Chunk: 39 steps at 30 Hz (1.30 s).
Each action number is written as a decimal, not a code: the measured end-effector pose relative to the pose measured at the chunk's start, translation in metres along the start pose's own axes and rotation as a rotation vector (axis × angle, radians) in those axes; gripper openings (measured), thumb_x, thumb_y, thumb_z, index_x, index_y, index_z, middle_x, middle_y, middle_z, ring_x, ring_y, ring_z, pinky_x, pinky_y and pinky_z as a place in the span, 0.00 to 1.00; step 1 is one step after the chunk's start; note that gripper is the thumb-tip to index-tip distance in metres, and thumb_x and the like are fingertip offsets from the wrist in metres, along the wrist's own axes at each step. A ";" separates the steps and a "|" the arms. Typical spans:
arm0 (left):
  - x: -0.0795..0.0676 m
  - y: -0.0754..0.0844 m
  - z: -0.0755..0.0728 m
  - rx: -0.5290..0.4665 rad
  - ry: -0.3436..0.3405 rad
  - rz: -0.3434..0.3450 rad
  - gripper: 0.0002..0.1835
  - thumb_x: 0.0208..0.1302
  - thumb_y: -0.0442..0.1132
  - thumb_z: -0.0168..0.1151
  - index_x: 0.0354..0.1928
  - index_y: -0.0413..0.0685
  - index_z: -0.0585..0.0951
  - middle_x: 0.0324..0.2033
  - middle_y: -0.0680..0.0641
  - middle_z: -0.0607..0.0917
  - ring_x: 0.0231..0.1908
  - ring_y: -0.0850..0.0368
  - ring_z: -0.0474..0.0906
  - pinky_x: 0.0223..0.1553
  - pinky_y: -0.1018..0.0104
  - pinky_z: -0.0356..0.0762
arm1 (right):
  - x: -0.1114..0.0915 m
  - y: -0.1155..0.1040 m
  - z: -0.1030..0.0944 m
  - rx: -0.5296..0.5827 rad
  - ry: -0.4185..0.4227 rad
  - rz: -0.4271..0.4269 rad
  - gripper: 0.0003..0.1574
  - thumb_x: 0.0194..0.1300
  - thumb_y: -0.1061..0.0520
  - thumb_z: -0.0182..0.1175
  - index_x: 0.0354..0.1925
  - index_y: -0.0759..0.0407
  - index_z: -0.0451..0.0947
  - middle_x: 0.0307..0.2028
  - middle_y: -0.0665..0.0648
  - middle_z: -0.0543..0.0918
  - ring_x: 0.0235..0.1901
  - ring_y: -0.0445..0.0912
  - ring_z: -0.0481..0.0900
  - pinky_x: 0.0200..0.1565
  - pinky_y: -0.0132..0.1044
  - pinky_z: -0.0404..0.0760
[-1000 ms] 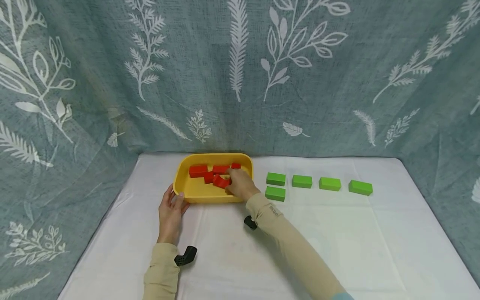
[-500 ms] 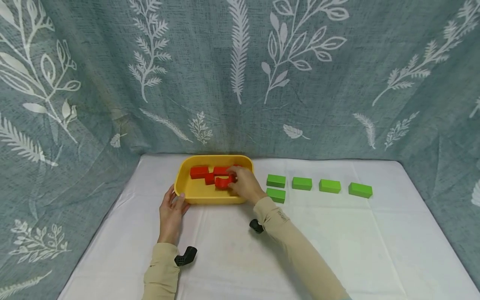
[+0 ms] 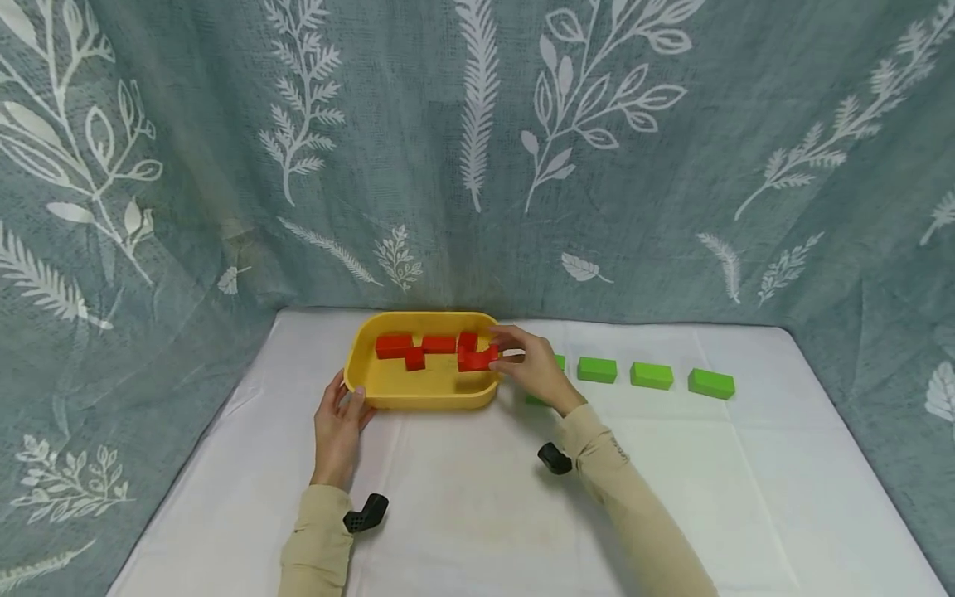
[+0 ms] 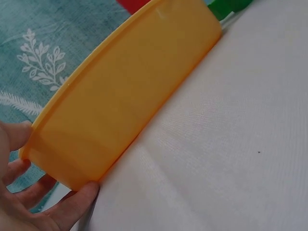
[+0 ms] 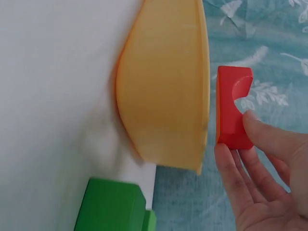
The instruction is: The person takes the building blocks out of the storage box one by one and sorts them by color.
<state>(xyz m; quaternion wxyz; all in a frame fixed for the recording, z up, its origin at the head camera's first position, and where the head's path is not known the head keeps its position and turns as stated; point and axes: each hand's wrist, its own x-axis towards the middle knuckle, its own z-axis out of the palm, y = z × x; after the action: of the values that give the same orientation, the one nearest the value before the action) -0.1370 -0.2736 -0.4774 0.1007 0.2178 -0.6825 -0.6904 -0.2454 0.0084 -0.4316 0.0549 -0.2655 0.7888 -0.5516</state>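
Note:
My right hand [image 3: 539, 371] pinches a red arch block [image 3: 475, 362] with a curved cut-out, between thumb and fingers at one end. In the right wrist view the arch block [image 5: 228, 122] is up level with the rim of the yellow tray [image 5: 166, 86], with curtain behind it. My left hand [image 3: 337, 435] grips the tray's near left corner, thumb at the rim and fingers against the outer wall [image 4: 115, 91]. Inside the tray lie several red blocks: a long one [image 3: 394, 347], another long one [image 3: 438, 344], and small ones [image 3: 414, 359].
Green blocks [image 3: 652, 376] stand in a row on the white cloth right of the tray; my right hand partly hides the nearest ones. A patterned curtain [image 3: 477, 249] hangs behind the table. A black wrist camera [image 3: 555, 458] sticks out from the right sleeve.
The right hand has lifted the red arch block from among the other blocks and moved right with it, to the tray's right end. The left hand stays at the corner.

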 end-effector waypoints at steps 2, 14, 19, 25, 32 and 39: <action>0.002 0.001 0.001 0.007 0.003 0.009 0.32 0.76 0.43 0.51 0.77 0.55 0.54 0.72 0.45 0.61 0.63 0.50 0.69 0.56 0.68 0.76 | -0.004 0.000 -0.006 0.004 0.007 0.002 0.32 0.60 0.68 0.67 0.62 0.69 0.71 0.53 0.69 0.80 0.50 0.56 0.80 0.50 0.38 0.84; 0.002 0.002 0.006 -0.009 0.016 -0.044 0.32 0.76 0.43 0.51 0.77 0.57 0.54 0.72 0.47 0.61 0.63 0.51 0.69 0.57 0.67 0.76 | -0.054 0.020 -0.064 -0.028 0.171 0.018 0.28 0.58 0.72 0.66 0.59 0.69 0.75 0.55 0.68 0.79 0.55 0.59 0.77 0.55 0.50 0.81; 0.002 0.001 0.005 -0.017 0.008 -0.023 0.32 0.76 0.43 0.51 0.77 0.56 0.53 0.72 0.46 0.61 0.63 0.50 0.69 0.58 0.67 0.76 | -0.081 0.036 -0.090 -0.096 0.205 0.101 0.28 0.60 0.72 0.64 0.60 0.71 0.73 0.56 0.72 0.77 0.57 0.62 0.75 0.56 0.49 0.80; 0.003 0.002 0.004 -0.030 0.016 -0.028 0.32 0.75 0.43 0.51 0.77 0.58 0.54 0.72 0.48 0.60 0.64 0.51 0.68 0.59 0.66 0.75 | -0.106 0.057 -0.109 -0.171 0.224 0.184 0.32 0.59 0.72 0.65 0.62 0.69 0.72 0.54 0.70 0.78 0.55 0.60 0.76 0.53 0.43 0.82; 0.003 0.003 0.002 -0.021 0.043 -0.051 0.32 0.76 0.44 0.51 0.77 0.59 0.54 0.72 0.48 0.60 0.64 0.52 0.68 0.59 0.66 0.75 | -0.113 0.071 -0.108 -0.241 0.142 0.169 0.31 0.54 0.77 0.66 0.58 0.75 0.73 0.52 0.73 0.79 0.52 0.63 0.78 0.49 0.46 0.84; 0.003 0.003 0.004 -0.018 0.040 -0.068 0.32 0.76 0.43 0.51 0.77 0.60 0.54 0.72 0.48 0.60 0.63 0.52 0.69 0.58 0.68 0.76 | -0.111 0.056 -0.111 -0.347 0.198 0.124 0.30 0.55 0.72 0.68 0.57 0.71 0.75 0.50 0.70 0.81 0.48 0.61 0.80 0.44 0.49 0.85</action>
<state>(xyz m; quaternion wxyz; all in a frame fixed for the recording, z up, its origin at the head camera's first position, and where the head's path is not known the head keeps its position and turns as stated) -0.1415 -0.2717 -0.4752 0.0926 0.2536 -0.6662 -0.6952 -0.2126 0.1688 -0.4622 -0.0354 -0.1665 0.8883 -0.4266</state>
